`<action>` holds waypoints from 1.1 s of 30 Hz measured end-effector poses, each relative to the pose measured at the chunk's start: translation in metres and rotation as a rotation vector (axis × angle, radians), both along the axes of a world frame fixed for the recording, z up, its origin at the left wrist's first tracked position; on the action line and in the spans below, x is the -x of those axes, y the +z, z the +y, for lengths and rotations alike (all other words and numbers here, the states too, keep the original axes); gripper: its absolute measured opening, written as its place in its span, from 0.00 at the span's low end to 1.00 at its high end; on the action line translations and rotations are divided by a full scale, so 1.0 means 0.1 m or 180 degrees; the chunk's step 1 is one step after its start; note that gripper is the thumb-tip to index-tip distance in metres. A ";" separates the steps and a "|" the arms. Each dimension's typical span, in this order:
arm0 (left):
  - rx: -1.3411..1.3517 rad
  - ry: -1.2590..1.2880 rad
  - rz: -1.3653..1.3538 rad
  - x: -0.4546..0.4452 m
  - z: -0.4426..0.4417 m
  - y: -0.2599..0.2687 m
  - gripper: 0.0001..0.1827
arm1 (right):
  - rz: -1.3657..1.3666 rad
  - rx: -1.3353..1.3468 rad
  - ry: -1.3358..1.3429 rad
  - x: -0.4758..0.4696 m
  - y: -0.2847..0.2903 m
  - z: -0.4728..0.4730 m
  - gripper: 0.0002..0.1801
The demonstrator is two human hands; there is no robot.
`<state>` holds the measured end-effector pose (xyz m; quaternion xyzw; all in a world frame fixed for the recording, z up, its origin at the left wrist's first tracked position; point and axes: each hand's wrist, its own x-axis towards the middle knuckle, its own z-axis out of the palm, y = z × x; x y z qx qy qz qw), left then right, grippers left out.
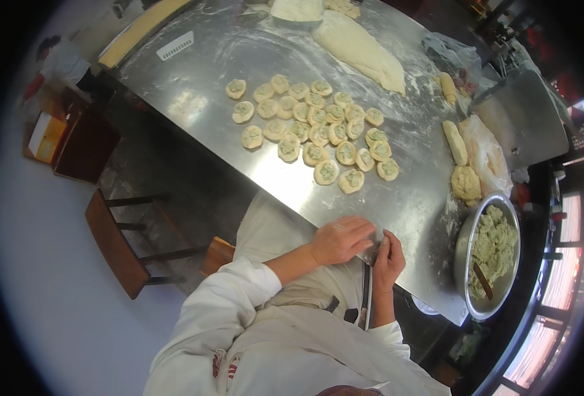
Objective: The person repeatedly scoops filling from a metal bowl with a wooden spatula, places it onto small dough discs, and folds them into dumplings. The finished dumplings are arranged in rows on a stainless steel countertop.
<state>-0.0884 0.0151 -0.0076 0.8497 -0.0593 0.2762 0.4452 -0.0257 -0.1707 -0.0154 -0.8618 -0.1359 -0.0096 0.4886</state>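
Note:
My left hand (344, 240) is over the near edge of the steel table (292, 183), palm down, with its fingers reaching toward my right hand. My right hand (389, 257) is at the same edge, fingers bent and thumb raised along them. A small gap separates the two hands, and nothing shows in it; the right palm is hidden. Beyond them lie several small dough rounds (326, 172) topped with pale green filling. To the right stands a metal bowl (462, 257) of green filling (492, 232), with a brown wooden spatula (483, 281) stuck in it.
A dough lump (465, 183), a dough roll (454, 142) and a plastic bag (485, 153) lie near a large metal container (524, 119). Farther back are a dough slab (359, 49) and a flour basin (297, 17). A wooden stool (116, 242) and another person (67, 62) are at left.

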 end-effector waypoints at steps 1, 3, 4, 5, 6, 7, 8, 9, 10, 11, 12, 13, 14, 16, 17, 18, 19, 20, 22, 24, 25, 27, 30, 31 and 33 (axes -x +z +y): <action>0.0392 -0.0033 0.0157 0.04 0.03 0.03 0.22 | 0.0121 -0.0109 0.0064 0.00 0.02 0.01 0.12; 0.0507 0.0182 0.0023 0.18 0.13 0.08 0.23 | 0.0513 -0.0350 0.0070 0.04 0.08 0.03 0.12; 0.0515 0.0324 -0.0053 0.26 0.22 0.10 0.23 | 0.0463 -0.0482 0.0124 0.04 0.09 0.08 0.12; 0.0533 0.0474 -0.0136 0.33 0.32 0.11 0.23 | 0.0592 -0.0475 0.0178 0.07 0.11 0.10 0.12; 0.0586 0.0674 -0.0070 0.41 0.44 0.11 0.22 | 0.0791 -0.0474 0.0218 0.10 0.12 0.13 0.12; 0.0663 0.0896 -0.0008 0.48 0.58 0.10 0.21 | 0.1010 -0.0579 0.0309 0.12 0.14 0.17 0.11; 0.0778 0.1233 -0.0054 0.52 0.75 0.08 0.20 | 0.0732 -0.0523 0.0429 0.13 0.12 0.27 0.11; 0.0908 0.1582 -0.0082 0.53 0.93 0.04 0.19 | 0.0400 -0.0433 0.0696 0.14 0.12 0.35 0.12; 0.1215 0.1889 -0.0070 0.53 1.14 -0.01 0.20 | 0.0171 -0.0354 0.0904 0.15 0.11 0.46 0.12; 0.1524 0.2196 -0.0038 0.53 1.35 -0.06 0.22 | -0.0058 -0.0417 0.1126 0.18 0.11 0.56 0.13; 0.1672 0.2348 -0.0129 0.51 1.58 -0.10 0.24 | -0.0329 -0.0176 0.1437 0.17 0.13 0.67 0.14; 0.1822 0.2500 -0.0236 0.46 1.81 -0.15 0.26 | -0.0629 -0.0082 0.1770 0.14 0.17 0.77 0.15; 0.1590 0.2567 -0.0264 0.42 2.04 -0.19 0.27 | -0.0870 -0.0013 0.2112 0.11 0.21 0.86 0.16; 0.1372 0.2711 -0.0218 0.31 2.41 -0.24 0.30 | -0.0944 0.0097 0.2540 0.08 0.30 1.07 0.18; 0.1389 0.2780 -0.0120 0.26 2.56 -0.25 0.30 | -0.0903 0.0124 0.2746 0.08 0.34 1.17 0.19; 0.1426 0.2865 0.0032 0.21 2.69 -0.27 0.31 | -0.0969 0.0123 0.2860 0.09 0.36 1.28 0.20; 0.1445 0.2894 -0.0008 0.15 2.78 -0.28 0.32 | -0.0988 0.0120 0.2959 0.09 0.37 1.37 0.21; 0.1491 0.2950 -0.0002 0.08 2.84 -0.29 0.33 | -0.1005 0.0129 0.3052 0.09 0.37 1.45 0.22; 0.1482 0.3028 -0.0061 -0.04 2.89 -0.32 0.34 | -0.0951 0.0256 0.3278 0.09 0.34 1.61 0.25; 0.1490 0.2981 -0.0113 -0.12 2.91 -0.32 0.35 | -0.0952 0.0319 0.3428 0.08 0.30 1.73 0.28; 0.1471 0.2988 -0.0153 -0.14 2.92 -0.30 0.35 | -0.0988 0.0301 0.3477 0.07 0.28 1.79 0.29; 0.1611 0.2895 -0.0102 -0.18 3.00 -0.24 0.37 | -0.1007 0.0276 0.3579 0.07 0.25 1.91 0.30; 0.1716 0.2588 -0.0093 -0.28 3.12 -0.16 0.38 | -0.1029 0.0247 0.3657 0.03 0.22 2.08 0.31; 0.1716 0.2449 -0.0122 -0.30 3.14 -0.16 0.38 | -0.1035 0.0196 0.3655 0.03 0.21 2.13 0.32; 0.1615 0.2396 -0.0101 -0.38 3.22 -0.16 0.38 | -0.1059 0.0081 0.3633 0.06 0.19 2.23 0.32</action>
